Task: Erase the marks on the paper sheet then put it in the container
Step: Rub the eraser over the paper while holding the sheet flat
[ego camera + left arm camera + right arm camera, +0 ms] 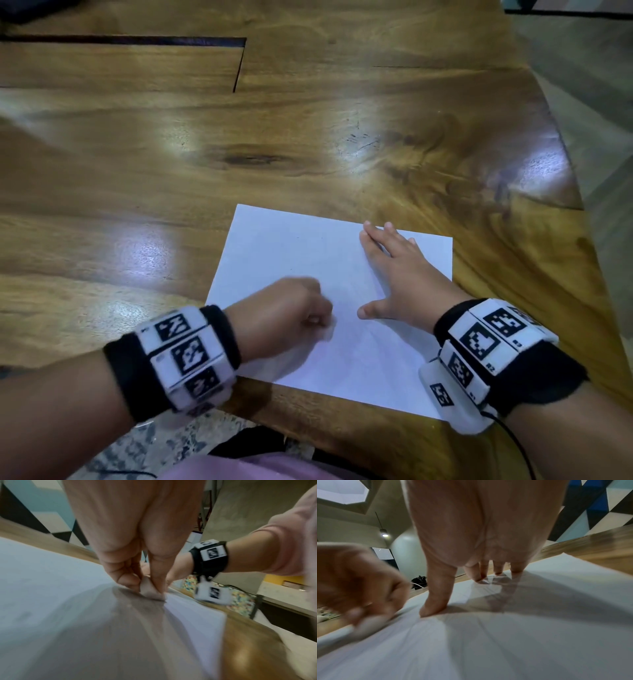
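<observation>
A white paper sheet [301, 260] lies near the front edge of the wooden table [308, 137]. My left hand [291, 315] pinches a small white eraser [329, 329] and holds its tip against the sheet's lower middle. In the left wrist view the eraser [149, 589] sits between thumb and forefinger, pressed on the paper [42, 588]. My right hand [394, 274] lies flat on the sheet's right part, fingers spread and straight. The right wrist view shows its thumb and fingertips [477, 577] pressing the paper [539, 615], with the blurred left hand [359, 581] beside. No container is in view.
The table runs far to the left and back, with a dark slot [137, 41] near its far edge. Its right edge [582, 205] slants close by the sheet, with floor beyond. A dark object [20, 10] sits at the far left corner.
</observation>
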